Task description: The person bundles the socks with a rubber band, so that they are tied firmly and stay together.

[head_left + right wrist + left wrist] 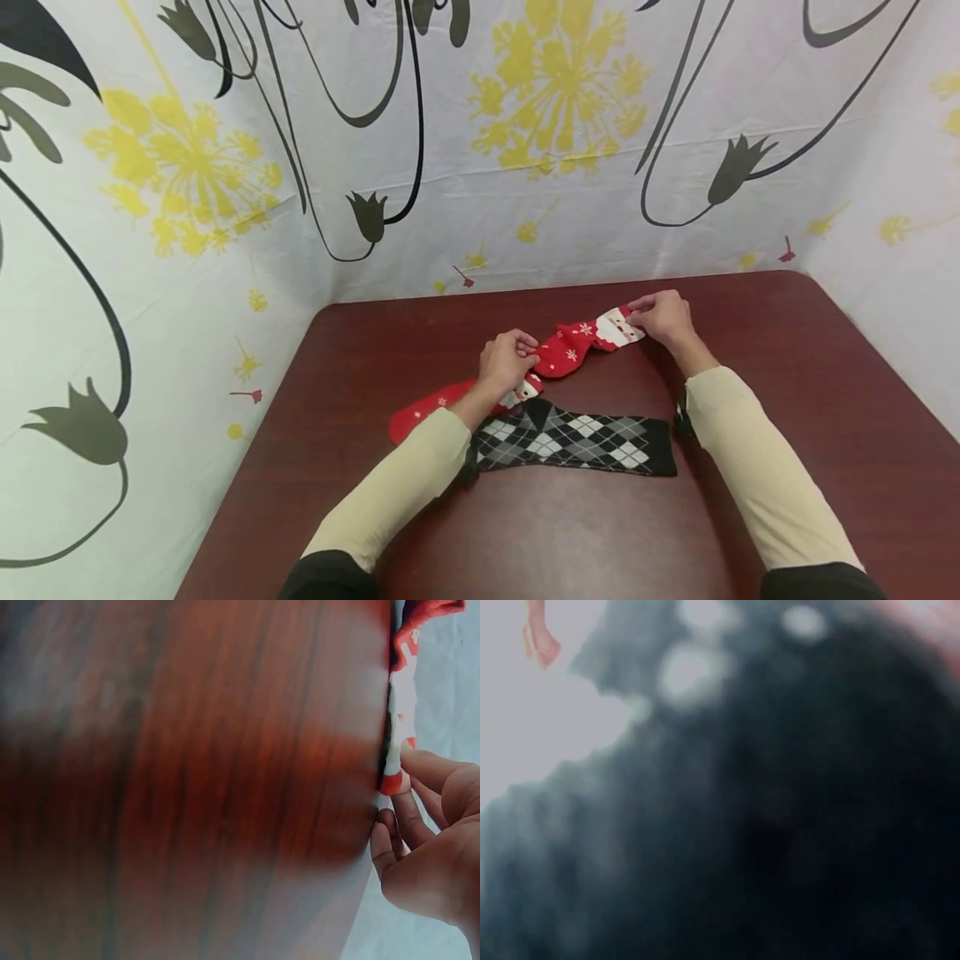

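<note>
Laying out socks on the table [300, 417] looks like the work in hand, judged part-way along. Leftmost, lower red sock [423, 412]: on the wood, held by neither hand, partly hidden behind the left wrist; seems done. Next, left hand [506, 360]: thumb and fingertips appear to pinch the toe of the upper red sock [570, 348]; left wrist view too blurred to confirm. Nearer the person, argyle sock [577, 439]: long and flat, out of both grips, heel close by the lower red sock's cuff; also seems done. Upper red sock slants beyond both, held at its two ends, creased mid-length. Far right, right hand [663, 319]: pinching the edge of its Santa cuff. Not yet done, by my reading: this sock smoothed flat and let go
</note>
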Demonstrator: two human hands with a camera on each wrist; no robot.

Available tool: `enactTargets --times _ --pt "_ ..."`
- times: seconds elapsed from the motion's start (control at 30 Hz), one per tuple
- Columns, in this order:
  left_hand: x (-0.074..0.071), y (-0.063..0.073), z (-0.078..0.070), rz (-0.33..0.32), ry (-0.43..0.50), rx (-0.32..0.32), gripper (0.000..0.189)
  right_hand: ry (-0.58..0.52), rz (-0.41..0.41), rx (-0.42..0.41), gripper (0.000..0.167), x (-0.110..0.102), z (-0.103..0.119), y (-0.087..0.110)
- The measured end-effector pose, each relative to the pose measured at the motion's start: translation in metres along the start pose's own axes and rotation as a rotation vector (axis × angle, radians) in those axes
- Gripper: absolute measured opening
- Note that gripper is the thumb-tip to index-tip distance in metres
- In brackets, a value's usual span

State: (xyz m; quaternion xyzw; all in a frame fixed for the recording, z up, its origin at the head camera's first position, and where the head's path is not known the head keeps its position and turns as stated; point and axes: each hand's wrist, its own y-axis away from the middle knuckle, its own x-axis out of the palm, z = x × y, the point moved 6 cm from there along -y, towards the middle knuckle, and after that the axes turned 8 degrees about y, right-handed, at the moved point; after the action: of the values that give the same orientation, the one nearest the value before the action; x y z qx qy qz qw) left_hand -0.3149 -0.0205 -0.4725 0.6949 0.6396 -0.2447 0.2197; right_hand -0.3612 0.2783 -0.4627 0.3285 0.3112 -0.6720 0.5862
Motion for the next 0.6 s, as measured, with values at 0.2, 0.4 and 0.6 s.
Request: enactTargets --times 0.2,0.4,0.6 --pt "-0.002 -0.001 -0.002 0.027 0.0 -0.006 0.016 -0.01 0.008 0.041 0.026 0.002 -0.004 0.002" --pt "-0.007 -0.002 -0.002 0.085 0.055 0.042 0.015 -0.035 0.013 0.032 0.027 0.001 -0.003 0.005" --pt "-0.018 -0.004 -0.007 0.058 0.164 0.1 0.015 -0.159 0.057 0.058 0.033 -0.002 0.0 0.008"
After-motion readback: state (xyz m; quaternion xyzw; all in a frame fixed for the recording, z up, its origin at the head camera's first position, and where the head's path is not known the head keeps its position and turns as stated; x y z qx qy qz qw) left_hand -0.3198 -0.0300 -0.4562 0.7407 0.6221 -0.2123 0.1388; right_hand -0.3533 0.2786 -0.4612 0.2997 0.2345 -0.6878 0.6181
